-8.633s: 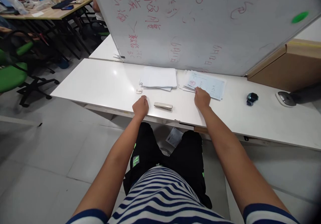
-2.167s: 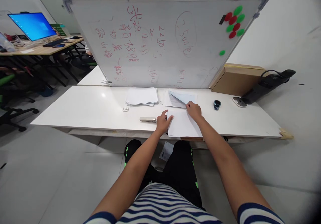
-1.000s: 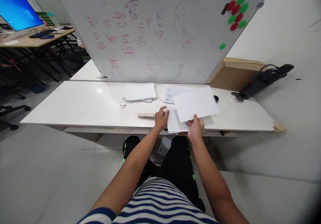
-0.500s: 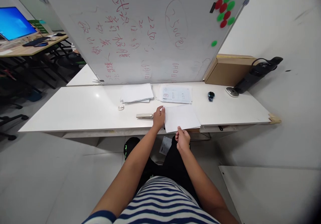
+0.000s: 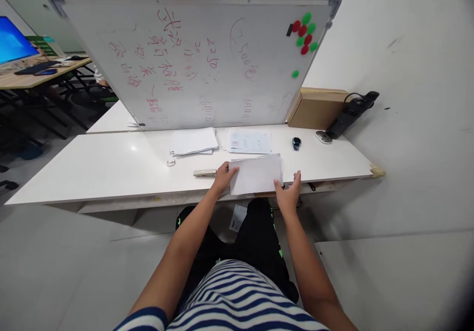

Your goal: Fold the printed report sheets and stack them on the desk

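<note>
Blank white sheets of paper (image 5: 255,175) hang partly over the desk's front edge, their edges slightly out of line. My left hand (image 5: 223,176) grips their left edge, thumb on top. At their right edge is my right hand (image 5: 288,195), fingers spread, its thumb touching or close to the corner. A pale stapler (image 5: 205,173) lies just left of my left hand. Behind the sheets are a stack of white paper (image 5: 194,142) and a pile of printed forms (image 5: 252,142).
On the white desk (image 5: 92,165) are a small white curled object (image 5: 170,162), a watch (image 5: 296,144), a mouse (image 5: 323,137), a black bottle (image 5: 351,116) and a cardboard box (image 5: 314,109). A whiteboard (image 5: 222,89) stands along the back. A printed paper (image 5: 238,218) lies below.
My right hand has opened its fingers and moved from the sheets' front edge to their right side. The sheets have turned straighter. The camera view has shifted.
</note>
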